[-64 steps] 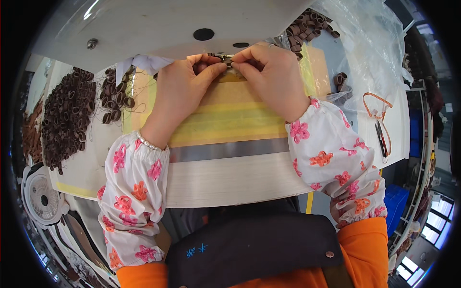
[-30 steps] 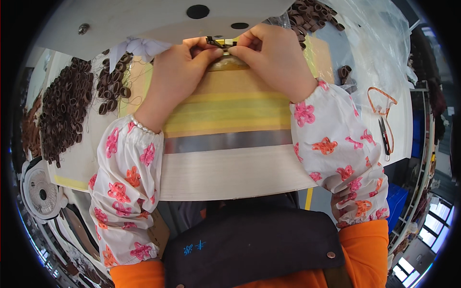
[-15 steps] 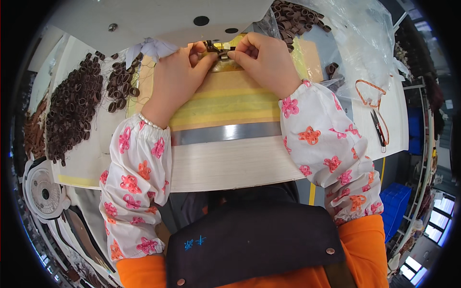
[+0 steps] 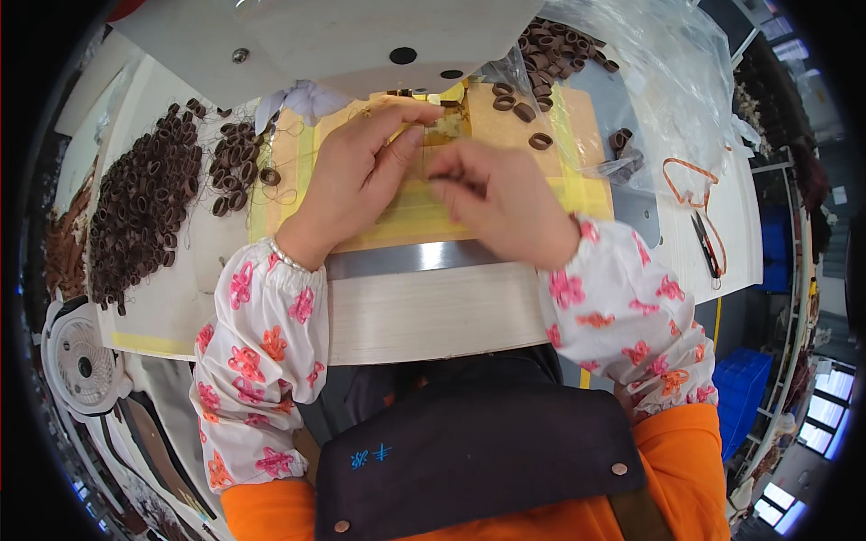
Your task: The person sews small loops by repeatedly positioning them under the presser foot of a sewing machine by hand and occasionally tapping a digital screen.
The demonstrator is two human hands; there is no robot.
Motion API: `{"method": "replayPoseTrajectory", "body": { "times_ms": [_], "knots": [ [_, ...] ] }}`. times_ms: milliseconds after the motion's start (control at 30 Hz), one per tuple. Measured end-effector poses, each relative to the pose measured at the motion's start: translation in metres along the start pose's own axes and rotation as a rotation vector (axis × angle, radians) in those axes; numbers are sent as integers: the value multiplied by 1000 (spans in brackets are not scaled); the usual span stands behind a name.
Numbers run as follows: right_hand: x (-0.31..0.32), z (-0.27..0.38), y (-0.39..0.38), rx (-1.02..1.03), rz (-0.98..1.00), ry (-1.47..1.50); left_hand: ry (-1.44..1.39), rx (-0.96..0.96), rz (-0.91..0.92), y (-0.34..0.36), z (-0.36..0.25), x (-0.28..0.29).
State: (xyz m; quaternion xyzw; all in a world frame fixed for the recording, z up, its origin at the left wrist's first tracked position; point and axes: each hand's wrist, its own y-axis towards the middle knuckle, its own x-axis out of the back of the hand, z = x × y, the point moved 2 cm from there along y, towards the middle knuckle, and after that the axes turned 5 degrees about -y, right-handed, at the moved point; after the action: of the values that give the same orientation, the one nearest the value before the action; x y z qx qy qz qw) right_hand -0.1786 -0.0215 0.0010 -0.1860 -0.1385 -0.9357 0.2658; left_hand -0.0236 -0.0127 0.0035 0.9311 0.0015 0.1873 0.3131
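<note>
My left hand [image 4: 365, 171] reaches to the presser foot [image 4: 406, 94] of a white sewing machine [image 4: 307, 45]. Its index finger stretches forward, the thumb stands a little apart, and no band shows between them. My right hand [image 4: 505, 194] is nearer to me over the yellow-taped work surface [image 4: 406, 212], fingers curled and smeared by motion. Whether it holds anything is hidden. Small brown oval bands [image 4: 523, 113] lie to the right of the needle area. More brown bands [image 4: 236, 162] with loose threads lie left of my left hand.
A large heap of brown bands [image 4: 149, 194] covers the left of the table. At the back right are another pile of bands [image 4: 550, 50] and clear plastic sheeting [image 4: 649, 72]. Thread snips [image 4: 706, 243] on an orange cord lie far right; a white fan [image 4: 81, 361] stands left.
Both hands were pinching a small brown band at the presser foot. My right hand has drawn back toward me; my left has opened slightly. My view has shifted, uncovering bands at right.
</note>
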Motion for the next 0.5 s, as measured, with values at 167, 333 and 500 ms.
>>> {"method": "replayPoseTrajectory", "body": {
  "times_ms": [167, 333, 500],
  "knots": [
    [6, 22, -6, 151, 216, -121, 53, 200, 322, -2, 16, 9],
    [25, 0, 39, -226, 163, 237, 5, 404, 235, 4, 10, 11],
    [26, -4, 47, -311, 193, -33, 184, 316, 167, 6, 19, 6]
  ]
}}
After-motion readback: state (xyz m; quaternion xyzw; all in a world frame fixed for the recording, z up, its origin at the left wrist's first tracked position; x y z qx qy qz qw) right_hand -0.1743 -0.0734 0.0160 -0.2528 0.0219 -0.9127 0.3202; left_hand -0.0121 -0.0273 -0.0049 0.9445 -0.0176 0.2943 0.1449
